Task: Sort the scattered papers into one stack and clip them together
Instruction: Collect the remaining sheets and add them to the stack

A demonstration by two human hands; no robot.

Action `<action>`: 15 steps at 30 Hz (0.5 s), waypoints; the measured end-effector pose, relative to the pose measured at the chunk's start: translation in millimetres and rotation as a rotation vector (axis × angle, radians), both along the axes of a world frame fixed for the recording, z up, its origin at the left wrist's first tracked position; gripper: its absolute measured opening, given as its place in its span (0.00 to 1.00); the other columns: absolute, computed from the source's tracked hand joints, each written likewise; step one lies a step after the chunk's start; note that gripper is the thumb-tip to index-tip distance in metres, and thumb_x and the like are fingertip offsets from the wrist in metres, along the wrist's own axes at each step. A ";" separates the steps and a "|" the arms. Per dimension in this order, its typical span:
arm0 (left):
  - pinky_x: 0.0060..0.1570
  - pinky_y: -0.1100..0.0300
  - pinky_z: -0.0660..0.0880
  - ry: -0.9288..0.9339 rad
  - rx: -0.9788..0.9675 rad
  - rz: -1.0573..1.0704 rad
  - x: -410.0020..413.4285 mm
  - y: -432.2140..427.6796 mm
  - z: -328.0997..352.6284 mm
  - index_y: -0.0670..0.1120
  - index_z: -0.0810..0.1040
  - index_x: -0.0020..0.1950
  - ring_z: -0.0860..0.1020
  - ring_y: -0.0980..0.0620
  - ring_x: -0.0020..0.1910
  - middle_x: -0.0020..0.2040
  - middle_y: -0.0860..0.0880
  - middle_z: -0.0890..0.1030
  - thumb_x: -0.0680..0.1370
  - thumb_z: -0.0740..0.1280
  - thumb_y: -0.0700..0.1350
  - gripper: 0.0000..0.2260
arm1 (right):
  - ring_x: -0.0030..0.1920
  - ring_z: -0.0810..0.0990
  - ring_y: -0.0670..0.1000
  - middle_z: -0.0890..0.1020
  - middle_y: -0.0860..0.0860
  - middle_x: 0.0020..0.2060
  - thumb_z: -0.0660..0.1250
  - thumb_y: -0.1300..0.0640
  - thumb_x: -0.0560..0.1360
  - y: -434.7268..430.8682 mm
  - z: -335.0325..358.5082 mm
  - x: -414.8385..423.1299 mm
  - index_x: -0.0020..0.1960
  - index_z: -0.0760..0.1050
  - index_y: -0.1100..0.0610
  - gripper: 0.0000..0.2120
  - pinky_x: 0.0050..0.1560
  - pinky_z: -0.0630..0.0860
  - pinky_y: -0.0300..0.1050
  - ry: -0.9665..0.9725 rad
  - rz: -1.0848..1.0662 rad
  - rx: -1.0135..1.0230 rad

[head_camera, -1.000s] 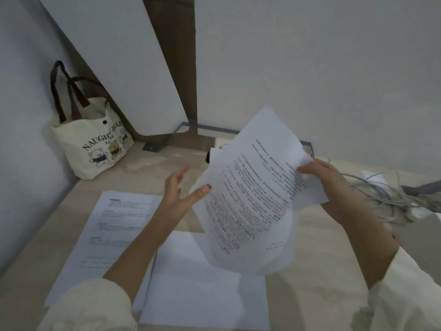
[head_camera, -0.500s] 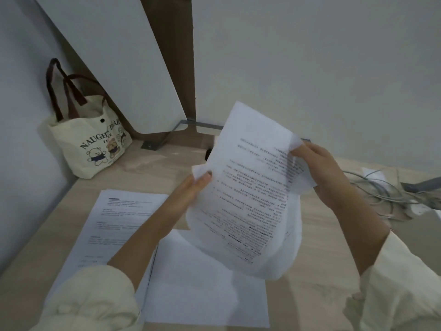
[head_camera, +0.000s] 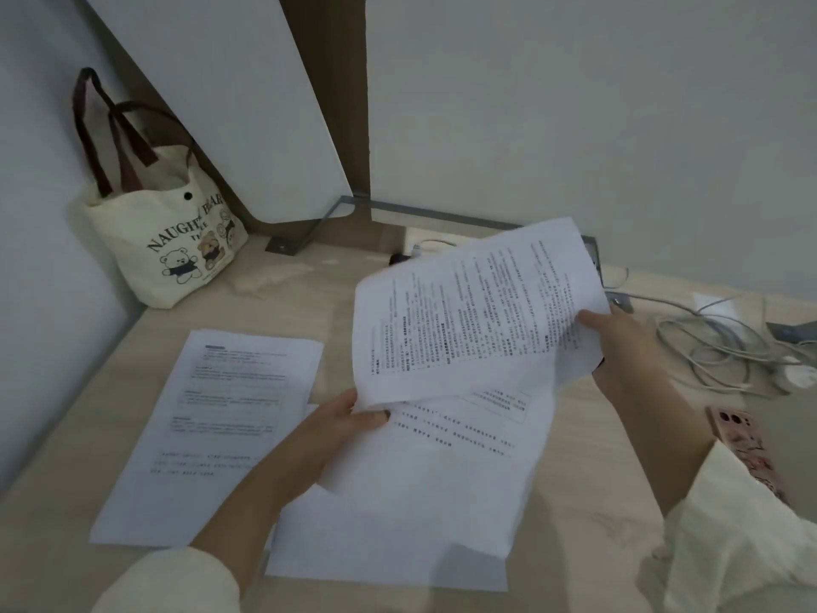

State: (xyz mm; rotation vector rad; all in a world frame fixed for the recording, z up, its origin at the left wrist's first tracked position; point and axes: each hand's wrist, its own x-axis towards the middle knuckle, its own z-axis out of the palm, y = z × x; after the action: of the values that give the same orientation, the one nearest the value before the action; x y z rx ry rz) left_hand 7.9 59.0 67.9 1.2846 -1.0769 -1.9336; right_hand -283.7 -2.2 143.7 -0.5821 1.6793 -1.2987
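Note:
Both hands hold a bundle of printed white papers [head_camera: 468, 329] above the wooden desk [head_camera: 309, 294]. My left hand [head_camera: 349, 422] pinches its lower left corner and my right hand [head_camera: 619, 342] grips its right edge. The top sheet is turned sideways, and a second printed sheet [head_camera: 460, 453] hangs beneath it. A printed sheet [head_camera: 216, 431] lies flat on the desk at the left. A blank white sheet [head_camera: 384, 550] lies flat near the front edge, partly under the held papers. No clip is visible.
A cream tote bag [head_camera: 172, 241] with bear prints stands in the back left corner against the wall. Grey cables [head_camera: 725, 347] tangle at the right. A pink patterned phone [head_camera: 747, 449] lies at the right edge. A white panel [head_camera: 247, 104] leans behind the desk.
My left hand went from open beside the papers to gripping their lower left corner. The bundle turned sideways and came lower toward the desk, and a lower sheet now shows.

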 end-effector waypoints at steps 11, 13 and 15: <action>0.60 0.53 0.73 -0.112 0.030 0.348 23.5 10.2 -49.8 0.51 0.72 0.66 0.77 0.51 0.58 0.59 0.52 0.79 0.76 0.64 0.37 0.19 | 0.53 0.73 0.57 0.73 0.56 0.57 0.54 0.65 0.79 10.9 -43.6 -9.9 0.67 0.65 0.61 0.17 0.54 0.70 0.51 -0.009 -0.159 -0.003; 0.56 0.53 0.75 -0.052 0.095 0.375 23.3 13.3 -64.3 0.50 0.72 0.66 0.78 0.49 0.57 0.59 0.51 0.80 0.75 0.66 0.37 0.20 | 0.52 0.74 0.58 0.74 0.58 0.59 0.55 0.66 0.79 21.2 -67.4 -7.0 0.68 0.65 0.63 0.18 0.50 0.72 0.51 -0.070 -0.121 0.053; 0.48 0.55 0.78 0.017 0.181 0.352 18.9 15.7 -78.4 0.48 0.74 0.62 0.81 0.48 0.53 0.55 0.48 0.82 0.69 0.69 0.38 0.22 | 0.51 0.75 0.59 0.75 0.60 0.59 0.56 0.65 0.78 37.2 -92.4 1.8 0.67 0.66 0.65 0.17 0.49 0.74 0.51 -0.097 -0.042 0.127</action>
State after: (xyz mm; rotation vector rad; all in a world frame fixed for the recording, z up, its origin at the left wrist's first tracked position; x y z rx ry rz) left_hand 26.8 74.7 -10.5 1.4418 -0.6256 -1.7972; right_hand -282.0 35.0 51.3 -0.4047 1.6871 -1.2201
